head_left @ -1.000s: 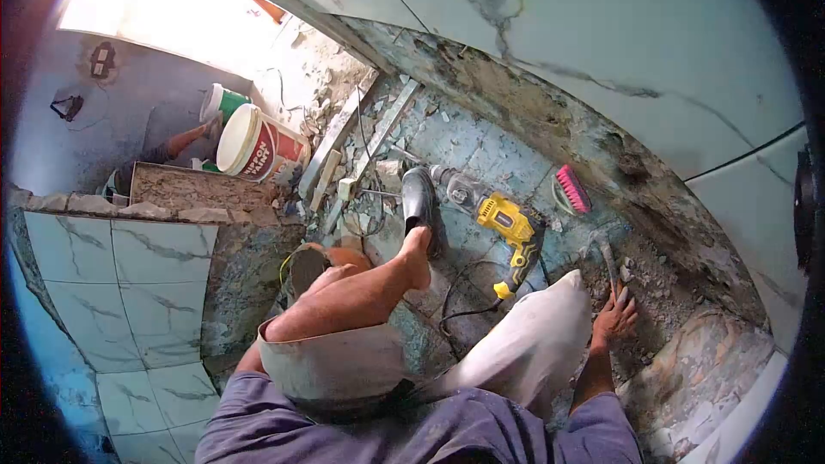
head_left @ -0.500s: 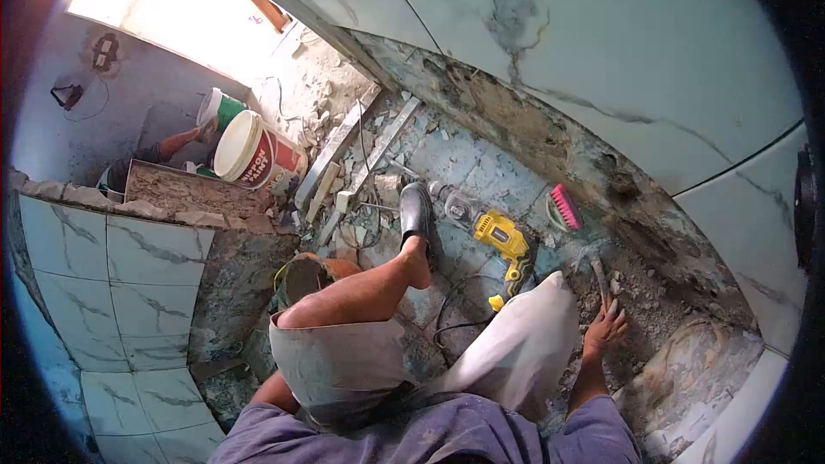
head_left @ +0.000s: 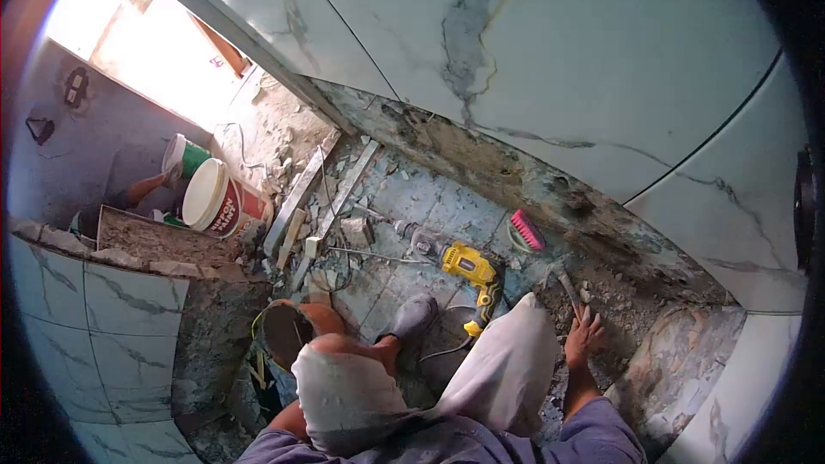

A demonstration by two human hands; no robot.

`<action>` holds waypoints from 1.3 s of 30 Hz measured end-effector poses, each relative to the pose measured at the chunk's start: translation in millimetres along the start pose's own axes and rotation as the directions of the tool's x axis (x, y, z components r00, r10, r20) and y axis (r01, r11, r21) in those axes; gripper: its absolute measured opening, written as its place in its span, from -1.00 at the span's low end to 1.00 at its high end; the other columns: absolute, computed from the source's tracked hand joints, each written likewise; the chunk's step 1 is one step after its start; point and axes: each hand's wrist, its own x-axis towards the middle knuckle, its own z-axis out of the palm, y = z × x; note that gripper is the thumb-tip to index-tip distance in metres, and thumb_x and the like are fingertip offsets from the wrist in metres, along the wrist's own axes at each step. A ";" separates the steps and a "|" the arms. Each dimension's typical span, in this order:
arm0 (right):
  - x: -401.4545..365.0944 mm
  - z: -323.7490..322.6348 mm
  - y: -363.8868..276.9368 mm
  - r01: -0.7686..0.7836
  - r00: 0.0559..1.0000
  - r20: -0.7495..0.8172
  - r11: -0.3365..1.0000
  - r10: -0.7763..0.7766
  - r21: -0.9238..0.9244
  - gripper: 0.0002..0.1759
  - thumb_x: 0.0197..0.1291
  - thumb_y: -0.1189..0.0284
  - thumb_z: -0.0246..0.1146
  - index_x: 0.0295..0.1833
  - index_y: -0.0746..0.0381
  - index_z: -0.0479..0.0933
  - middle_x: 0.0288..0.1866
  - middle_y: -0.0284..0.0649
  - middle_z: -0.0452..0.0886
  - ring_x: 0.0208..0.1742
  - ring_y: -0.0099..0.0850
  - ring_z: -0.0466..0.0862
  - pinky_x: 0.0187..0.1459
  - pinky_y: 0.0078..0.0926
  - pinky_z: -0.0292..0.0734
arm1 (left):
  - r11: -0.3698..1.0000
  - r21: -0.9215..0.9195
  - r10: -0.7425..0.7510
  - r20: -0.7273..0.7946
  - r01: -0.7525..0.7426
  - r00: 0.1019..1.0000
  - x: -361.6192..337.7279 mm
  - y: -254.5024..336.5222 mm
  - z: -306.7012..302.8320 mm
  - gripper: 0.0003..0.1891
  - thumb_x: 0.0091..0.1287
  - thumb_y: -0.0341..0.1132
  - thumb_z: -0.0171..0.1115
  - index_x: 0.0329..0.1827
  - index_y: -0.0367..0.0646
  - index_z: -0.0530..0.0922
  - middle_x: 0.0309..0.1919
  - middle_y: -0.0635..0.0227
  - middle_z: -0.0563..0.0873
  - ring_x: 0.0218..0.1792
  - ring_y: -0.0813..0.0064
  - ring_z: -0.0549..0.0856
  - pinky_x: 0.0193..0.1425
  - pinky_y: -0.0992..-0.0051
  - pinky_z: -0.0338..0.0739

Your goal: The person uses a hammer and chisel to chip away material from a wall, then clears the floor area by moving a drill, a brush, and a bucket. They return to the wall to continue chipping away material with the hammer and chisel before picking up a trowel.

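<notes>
My right hand (head_left: 583,337) is closed around the handle of a hammer-like tool (head_left: 569,290), low over the rubble at the foot of the tiled wall. A yellow power drill (head_left: 471,268) lies on the floor in front of my knees, its chuck toward the upper left. Beyond it rests a pink brush (head_left: 527,232). My left hand is out of sight; only part of that arm shows beside my left knee.
A white and red paint bucket (head_left: 225,199) stands at the left, near a green and white bucket (head_left: 184,156) and another person's arm (head_left: 146,188). An orange bucket (head_left: 290,332) is by my left knee. Metal strips (head_left: 342,196) and rubble lie on the floor.
The view has shifted, so the drill, brush and buckets appear farther left and lower. My left foot has drawn back toward me and my left knee is lower.
</notes>
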 end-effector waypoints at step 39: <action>10.6 -20.2 1.0 -0.059 0.960 0.279 0.991 0.023 0.123 -0.33 0.23 0.08 0.06 0.40 -0.09 -0.02 0.38 -0.05 0.00 0.31 0.17 0.11 0.19 0.16 0.18 | 0.619 0.665 0.262 0.326 -0.417 0.908 -18.9 21.6 28.7 -0.75 0.19 -0.15 0.00 -0.36 -0.10 0.58 -0.28 0.24 0.65 -0.24 0.30 0.63 -0.21 0.39 0.48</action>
